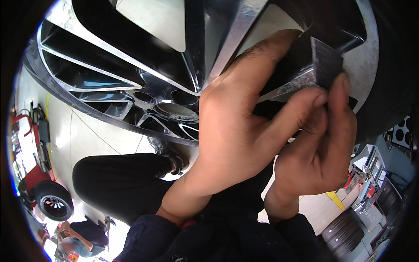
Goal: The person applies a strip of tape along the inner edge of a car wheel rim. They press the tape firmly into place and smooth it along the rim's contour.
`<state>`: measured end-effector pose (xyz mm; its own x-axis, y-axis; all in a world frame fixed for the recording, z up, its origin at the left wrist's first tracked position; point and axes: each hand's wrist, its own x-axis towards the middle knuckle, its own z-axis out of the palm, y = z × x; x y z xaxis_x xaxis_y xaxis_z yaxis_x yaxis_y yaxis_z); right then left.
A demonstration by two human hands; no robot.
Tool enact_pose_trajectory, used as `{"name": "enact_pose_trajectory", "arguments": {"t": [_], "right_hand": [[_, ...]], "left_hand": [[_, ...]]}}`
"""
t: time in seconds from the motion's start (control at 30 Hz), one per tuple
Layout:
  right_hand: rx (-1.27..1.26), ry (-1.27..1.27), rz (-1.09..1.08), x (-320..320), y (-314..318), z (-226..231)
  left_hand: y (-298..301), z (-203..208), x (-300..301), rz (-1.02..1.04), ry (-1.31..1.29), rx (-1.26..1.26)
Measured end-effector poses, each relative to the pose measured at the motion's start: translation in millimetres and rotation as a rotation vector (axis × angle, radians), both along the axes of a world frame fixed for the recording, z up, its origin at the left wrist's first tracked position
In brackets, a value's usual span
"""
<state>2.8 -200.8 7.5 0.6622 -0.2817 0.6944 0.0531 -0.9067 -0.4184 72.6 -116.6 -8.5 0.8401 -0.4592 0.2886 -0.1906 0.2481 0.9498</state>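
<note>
A large alloy wheel [161,70] with black and bright silver spokes fills the top of the view. At its right side, a thin dark piece of sandpaper [328,64] stands up over the rim, its pale edge showing. My right hand [316,161] pinches its lower end, fingers bent. My left hand [231,126] reaches across the spokes. Its thumb tip meets the sandpaper's lower corner beside my right fingers, and its forefinger stretches toward the sheet's upper side. The other left fingers are hidden behind the hand.
A black tyre [390,83] curves around the wheel's right side. My bent knee [118,181] is below the wheel. At the left are red equipment [37,174], a mounted wheel [54,201] and another person [80,242]. Workshop machinery [371,205] and a dark ribbed cylinder [342,233] stand lower right.
</note>
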Motion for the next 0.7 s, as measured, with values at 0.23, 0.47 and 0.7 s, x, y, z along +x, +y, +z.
{"name": "enact_pose_trajectory", "arguments": {"t": [0.23, 0.47, 0.7], "right_hand": [[0.023, 0.045, 0.007, -10, -2, 1], [-0.003, 0.085, -0.077, -8, 3, 5], [0.103, 0.094, -0.027, -17, -1, 2]], "left_hand": [[1, 0, -3, -0.011, 0.014, 0.025], [2, 3, -1, 0.001, -0.001, 0.060], [-1, 6, -3, 0.004, 0.054, 0.015]]}}
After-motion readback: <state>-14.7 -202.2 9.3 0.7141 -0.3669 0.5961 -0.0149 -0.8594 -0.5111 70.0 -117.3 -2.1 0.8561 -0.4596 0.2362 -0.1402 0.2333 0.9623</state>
